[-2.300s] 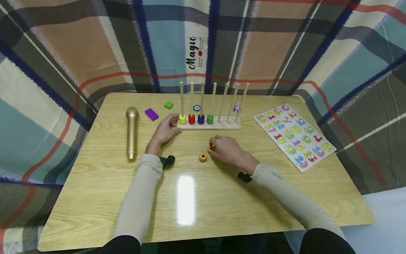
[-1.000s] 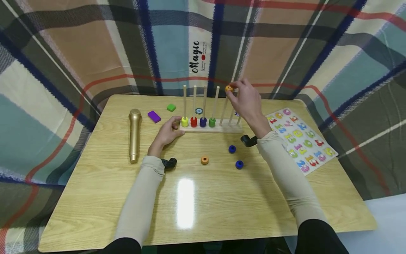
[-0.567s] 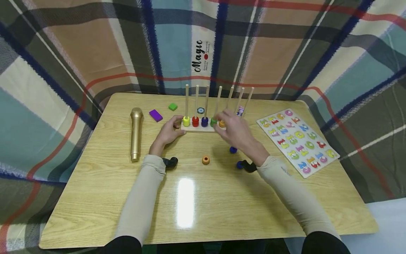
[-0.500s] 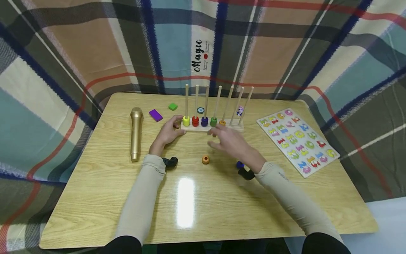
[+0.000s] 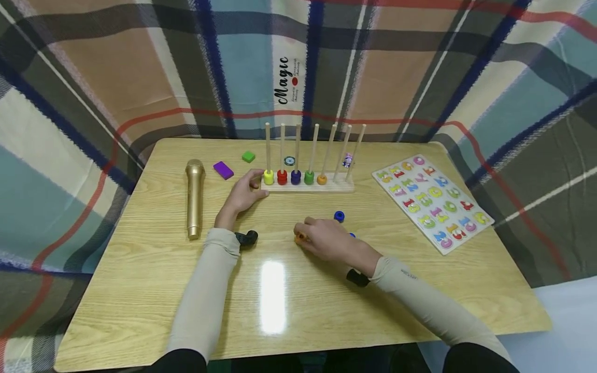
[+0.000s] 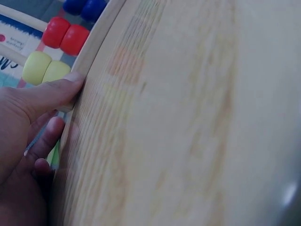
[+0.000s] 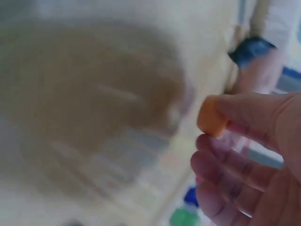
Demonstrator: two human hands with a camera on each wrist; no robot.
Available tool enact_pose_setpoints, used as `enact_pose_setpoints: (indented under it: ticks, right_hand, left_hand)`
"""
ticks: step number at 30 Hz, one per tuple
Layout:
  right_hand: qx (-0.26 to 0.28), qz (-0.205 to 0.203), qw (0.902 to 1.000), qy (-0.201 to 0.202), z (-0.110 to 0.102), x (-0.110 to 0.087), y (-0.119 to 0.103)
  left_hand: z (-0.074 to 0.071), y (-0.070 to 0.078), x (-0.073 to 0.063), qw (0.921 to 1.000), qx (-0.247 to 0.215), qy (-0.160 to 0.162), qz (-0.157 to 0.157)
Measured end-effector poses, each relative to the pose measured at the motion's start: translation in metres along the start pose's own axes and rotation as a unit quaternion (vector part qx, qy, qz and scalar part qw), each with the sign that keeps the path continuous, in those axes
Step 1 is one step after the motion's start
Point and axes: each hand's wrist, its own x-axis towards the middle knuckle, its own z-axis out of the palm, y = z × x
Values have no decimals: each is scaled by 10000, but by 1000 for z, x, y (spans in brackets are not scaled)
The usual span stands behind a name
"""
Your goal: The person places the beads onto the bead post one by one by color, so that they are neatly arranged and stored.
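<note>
A wooden peg rack (image 5: 338, 187) stands on the table, with upright pegs bearing yellow (image 6: 37, 68), red (image 6: 70, 37), dark blue and green beads. Third from the right, one peg carries an orange bead (image 5: 322, 180) at its foot. My left hand (image 5: 240, 197) grips the left end of the base, thumb at the front and fingers behind. In front of the rack, my right hand (image 5: 328, 241) pinches another orange bead (image 7: 211, 117) between thumb and fingers. Two blue beads lie beside that hand, a farther one (image 5: 339, 216) and one (image 5: 352, 235) mostly hidden.
A gold microphone (image 5: 194, 199) lies on the left, near a purple block (image 5: 223, 170) and a green block (image 5: 249, 156). A number board (image 5: 434, 202) lies on the right. Behind the rack are a small round piece (image 5: 289, 160) and a small figure (image 5: 347, 159).
My right hand took an orange bead up to a peg and let it go; it now sits at the foot. The hand then came back and took hold of the other orange bead.
</note>
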Motion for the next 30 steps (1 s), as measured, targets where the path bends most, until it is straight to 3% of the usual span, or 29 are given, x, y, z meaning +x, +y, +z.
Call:
enact_pose_setpoints:
  ticks: [3, 6, 11, 15, 21, 30]
  right_hand:
    - [57, -3, 9978, 656, -21, -2, 12]
    - [69, 195, 9896, 1423, -52, 2, 29]
    - [204, 920, 9636, 2501, -105, 14, 57]
    - [382, 1201, 9428, 3086, -128, 26, 70]
    - [447, 1336, 9341, 3280, -136, 42, 77]
    - [359, 1591, 9397, 3006, -140, 51, 73]
  left_hand:
    - [-1, 0, 1, 10000, 15, -31, -14]
    - [-3, 0, 1, 10000, 47, -23, -16]
    - [-6, 0, 2, 9999, 96, -7, 69]
    - [-6, -1, 3, 9999, 80, -6, 78]
    - [-2, -2, 3, 10000, 34, -23, 40]
    - [-1, -1, 1, 10000, 61, -7, 61]
